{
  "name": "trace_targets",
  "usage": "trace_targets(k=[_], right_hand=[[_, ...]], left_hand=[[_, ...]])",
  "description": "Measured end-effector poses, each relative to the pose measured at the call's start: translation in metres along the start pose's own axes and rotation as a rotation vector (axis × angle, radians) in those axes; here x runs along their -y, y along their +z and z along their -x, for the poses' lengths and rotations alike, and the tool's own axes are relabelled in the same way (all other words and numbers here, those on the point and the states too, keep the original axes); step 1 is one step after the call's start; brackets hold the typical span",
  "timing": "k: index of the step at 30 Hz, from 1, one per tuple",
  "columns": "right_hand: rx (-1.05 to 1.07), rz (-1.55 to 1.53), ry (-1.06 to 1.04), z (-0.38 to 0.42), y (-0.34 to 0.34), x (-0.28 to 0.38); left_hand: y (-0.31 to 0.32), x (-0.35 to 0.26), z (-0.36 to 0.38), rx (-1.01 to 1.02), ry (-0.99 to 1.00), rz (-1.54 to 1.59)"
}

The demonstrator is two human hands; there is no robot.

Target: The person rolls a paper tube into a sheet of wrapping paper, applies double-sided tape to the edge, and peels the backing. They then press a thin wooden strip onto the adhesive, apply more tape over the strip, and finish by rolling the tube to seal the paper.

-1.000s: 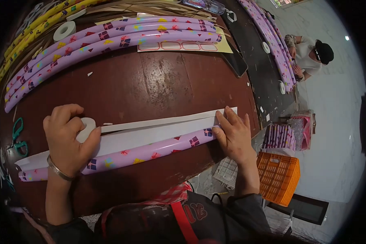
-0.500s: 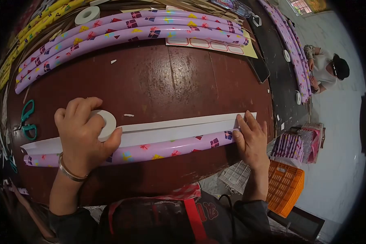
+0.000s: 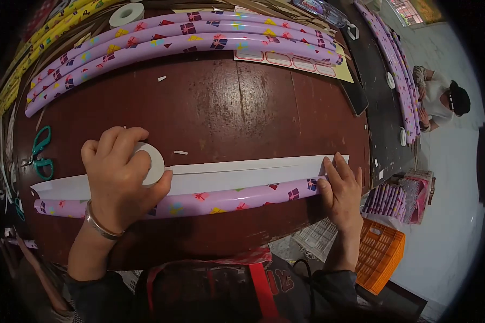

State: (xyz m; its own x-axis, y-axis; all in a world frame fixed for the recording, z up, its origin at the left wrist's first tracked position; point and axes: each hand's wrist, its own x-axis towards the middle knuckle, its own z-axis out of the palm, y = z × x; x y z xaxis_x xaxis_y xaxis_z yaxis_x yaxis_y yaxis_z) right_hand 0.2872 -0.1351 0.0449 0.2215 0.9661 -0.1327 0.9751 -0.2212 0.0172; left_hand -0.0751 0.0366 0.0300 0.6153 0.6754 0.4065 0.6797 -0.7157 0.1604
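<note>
A lilac gift-wrap roll (image 3: 242, 198) printed with small presents lies across the near side of the table. Its loose white edge (image 3: 226, 175) spreads flat behind it. My left hand (image 3: 121, 175) is closed around a white tape roll (image 3: 155, 164), above the left part of the gift wrap and hiding some of it. At the right end, my right hand (image 3: 340, 194) rests with fingers stretched out, its fingertips on the white edge and its thumb at the lilac roll.
Several finished-looking lilac rolls (image 3: 199, 42) lie along the back, beside another tape roll (image 3: 126, 15). Teal scissors (image 3: 42, 153) lie at the left, a dark phone (image 3: 354, 98) at the right. An orange crate (image 3: 380, 255) stands below the table's right side. Another person (image 3: 439, 102) works farther right.
The whole view has shifted slightly, so the table and its things appear farther right. Both hands keep nearly the same places on the gift wrap.
</note>
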Motion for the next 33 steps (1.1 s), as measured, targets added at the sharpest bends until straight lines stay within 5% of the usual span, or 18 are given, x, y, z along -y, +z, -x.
trace_targets(k=[33], right_hand=[[-0.08, 0.07, -0.04, -0.004, 0.0, 0.017]], left_hand=[[0.005, -0.001, 0.001, -0.009, -0.042, -0.005]])
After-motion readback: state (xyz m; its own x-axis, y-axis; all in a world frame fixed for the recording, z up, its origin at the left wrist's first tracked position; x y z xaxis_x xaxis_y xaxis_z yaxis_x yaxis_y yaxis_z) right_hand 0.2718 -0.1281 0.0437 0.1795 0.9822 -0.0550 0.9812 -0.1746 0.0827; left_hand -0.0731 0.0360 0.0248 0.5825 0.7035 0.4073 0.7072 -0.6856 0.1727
